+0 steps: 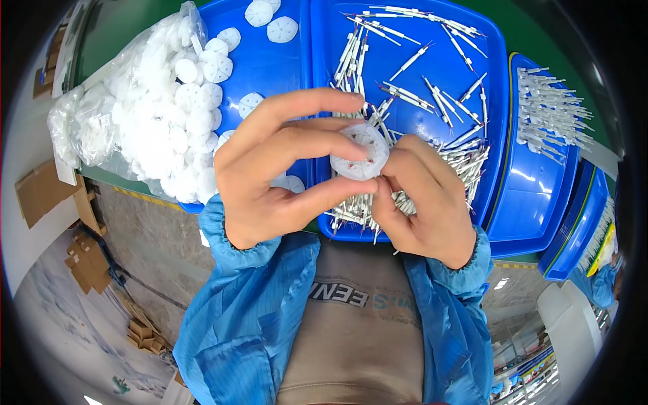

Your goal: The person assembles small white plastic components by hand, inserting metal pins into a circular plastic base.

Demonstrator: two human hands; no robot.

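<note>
White disc (360, 151) between left hand (283, 169) and right hand (422, 202).

Both hands meet at centre, above the trays' near edge: left hand (283, 169) and right hand (422, 202) w/ a disc (359, 151) between their fingertips. Pins (418, 101) lie in the middle tray (493, 61). Left tray (270, 67) holds loose discs (270, 20); bag of discs (155, 108) further left. Right tray (533, 196) has racked pins (550, 115).
</note>
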